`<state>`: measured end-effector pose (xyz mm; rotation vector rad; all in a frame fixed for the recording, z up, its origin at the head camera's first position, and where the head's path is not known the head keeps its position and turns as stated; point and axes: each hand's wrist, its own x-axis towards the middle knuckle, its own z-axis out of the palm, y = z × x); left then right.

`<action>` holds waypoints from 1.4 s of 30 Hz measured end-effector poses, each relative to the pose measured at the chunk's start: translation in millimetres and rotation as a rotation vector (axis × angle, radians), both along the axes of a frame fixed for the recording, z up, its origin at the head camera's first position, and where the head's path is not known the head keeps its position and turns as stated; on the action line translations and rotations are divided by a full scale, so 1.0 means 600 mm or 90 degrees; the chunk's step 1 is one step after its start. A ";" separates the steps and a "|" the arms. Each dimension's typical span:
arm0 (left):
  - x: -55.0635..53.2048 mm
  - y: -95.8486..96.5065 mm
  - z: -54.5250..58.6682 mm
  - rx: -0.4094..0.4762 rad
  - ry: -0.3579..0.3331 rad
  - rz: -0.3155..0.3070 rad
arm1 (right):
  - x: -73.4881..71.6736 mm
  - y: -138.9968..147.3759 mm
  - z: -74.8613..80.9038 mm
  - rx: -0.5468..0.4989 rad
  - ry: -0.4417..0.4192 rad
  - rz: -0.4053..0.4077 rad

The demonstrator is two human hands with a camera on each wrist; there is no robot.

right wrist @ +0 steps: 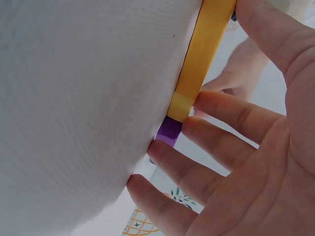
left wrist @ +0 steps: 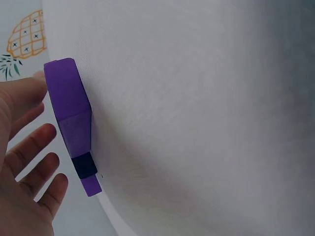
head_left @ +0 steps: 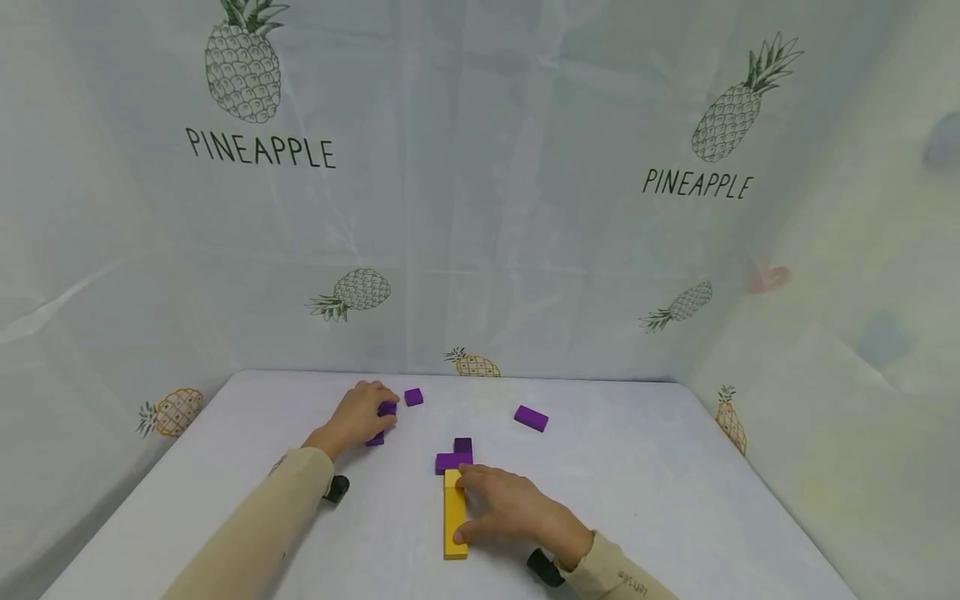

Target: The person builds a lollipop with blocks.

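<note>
My left hand [head_left: 358, 417] rests at purple blocks [head_left: 387, 408] at the table's far left, partly hiding them. In the left wrist view its thumb is right at a large purple block [left wrist: 69, 91], the other fingers loosely spread apart. A dark block [left wrist: 84, 165] shows beyond it. In front of me, my right hand [head_left: 513, 507] touches a long yellow bar [head_left: 454, 525] and a lighter yellow piece [head_left: 452, 477] along their right side, thumb near the closer end. Its fingers look extended in the right wrist view. A purple block [head_left: 447, 464] and a dark purple one [head_left: 463, 445] lie just past the yellow piece.
On the white table [head_left: 637, 492], a small purple cube [head_left: 414, 397] lies right of my left hand. A purple cylinder-like block [head_left: 531, 418] lies farther right. Pineapple-printed sheeting [head_left: 480, 208] rises behind and beside the table.
</note>
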<state>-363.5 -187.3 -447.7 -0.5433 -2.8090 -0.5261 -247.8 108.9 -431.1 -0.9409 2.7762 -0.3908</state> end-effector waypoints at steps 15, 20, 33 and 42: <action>-0.004 0.005 0.000 -0.030 0.007 -0.021 | -0.001 0.000 -0.001 0.001 0.011 0.006; 0.002 0.015 0.002 -0.036 0.010 -0.045 | -0.002 -0.001 -0.002 0.003 0.007 -0.002; 0.023 0.054 0.015 -0.049 -0.076 -0.063 | -0.004 -0.003 -0.003 -0.002 -0.016 -0.015; 0.026 0.066 0.011 -0.040 -0.116 -0.065 | -0.004 -0.001 -0.008 -0.008 -0.004 -0.007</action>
